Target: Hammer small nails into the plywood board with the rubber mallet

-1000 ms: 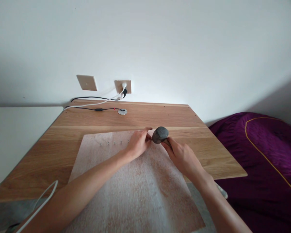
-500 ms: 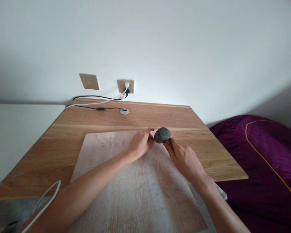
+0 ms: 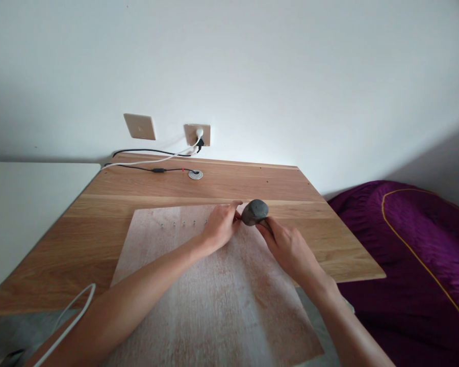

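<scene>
A pale reddish board point(image 3: 218, 300) lies on the wooden desk point(image 3: 99, 224), with a row of several small nails point(image 3: 183, 223) standing near its far edge. My left hand point(image 3: 220, 227) rests on the board at the right end of that row, thumb and fingers pinched together on something too small to make out. My right hand point(image 3: 286, 247) is wrapped round the handle of a hammer, whose dark grey head point(image 3: 254, 212) hovers just right of my left fingertips, almost touching them.
Two cables point(image 3: 149, 164) run along the desk's back edge to a wall socket point(image 3: 197, 134), beside a metal grommet point(image 3: 195, 175). A white cable point(image 3: 71, 311) hangs at the front left. A white surface point(image 3: 19, 204) adjoins on the left, a purple cushion point(image 3: 416, 255) on the right.
Both hands and the hammer head stay at nearly the same spot on the board. The view has shifted slightly.
</scene>
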Demonstrator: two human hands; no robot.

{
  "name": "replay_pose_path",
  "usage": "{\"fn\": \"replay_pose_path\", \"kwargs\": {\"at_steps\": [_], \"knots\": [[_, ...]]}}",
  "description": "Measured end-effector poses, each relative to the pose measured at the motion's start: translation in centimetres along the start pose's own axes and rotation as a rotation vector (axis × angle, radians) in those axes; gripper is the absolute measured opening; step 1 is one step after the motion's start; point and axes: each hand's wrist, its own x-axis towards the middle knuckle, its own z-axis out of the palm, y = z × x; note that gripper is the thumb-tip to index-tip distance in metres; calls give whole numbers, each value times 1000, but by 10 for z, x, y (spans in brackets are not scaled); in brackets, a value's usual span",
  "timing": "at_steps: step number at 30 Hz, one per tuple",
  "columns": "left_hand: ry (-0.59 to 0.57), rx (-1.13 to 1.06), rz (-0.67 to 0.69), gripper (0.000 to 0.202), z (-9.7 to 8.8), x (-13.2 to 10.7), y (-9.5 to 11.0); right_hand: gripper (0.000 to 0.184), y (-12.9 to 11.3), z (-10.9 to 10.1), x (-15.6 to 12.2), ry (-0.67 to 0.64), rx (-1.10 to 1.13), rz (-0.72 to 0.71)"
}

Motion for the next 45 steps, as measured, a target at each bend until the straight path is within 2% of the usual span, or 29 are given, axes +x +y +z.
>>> {"fn": "replay_pose_path", "kwargs": {"at_steps": [3,7,9,12,16,19,21,24,27,31,33,36,38,40,42,45], "knots": [[17,66,32,51,1,-2,0,30,-2,-3,-8,-16,382,122],[40,101,117,52,-4,-6,11,51,-11,-5,-27,-140,955,359],[78,129,153,49,-13,-10,21,57,-16,-1,-38,-142,1108,443],[142,163,218,41,-36,-21,35,60,-21,7,-52,-133,1178,554],[100,211,323,32,-75,-59,41,60,-26,15,-68,-99,1056,521],[81,275,351,29,-99,-103,34,64,-31,22,-77,20,929,497],[103,312,335,29,-110,-133,26,62,-35,28,-79,34,904,471],[152,404,234,32,-123,-175,12,50,-42,37,-77,-52,842,360],[228,513,154,27,-132,-211,-4,40,-49,42,-75,-95,643,238],[331,626,-42,29,-135,-245,-18,36,-50,44,-87,35,315,73],[360,658,-99,36,-131,-255,-20,32,-45,44,-101,108,213,-11],[351,690,-96,37,-126,-261,-19,24,-30,45,-126,174,104,-263],[350,693,-80,33,-126,-259,-16,27,-16,45,-140,231,-30,-409],[363,680,-66,29,-127,-253,-12,41,0,46,-150,251,-197,-531],[366,673,-45,26,-126,-247,-7,55,16,47,-156,281,-329,-610],[333,649,-27,23,-116,-236,1,48,38,44,-160,361,-423,-627]]}}
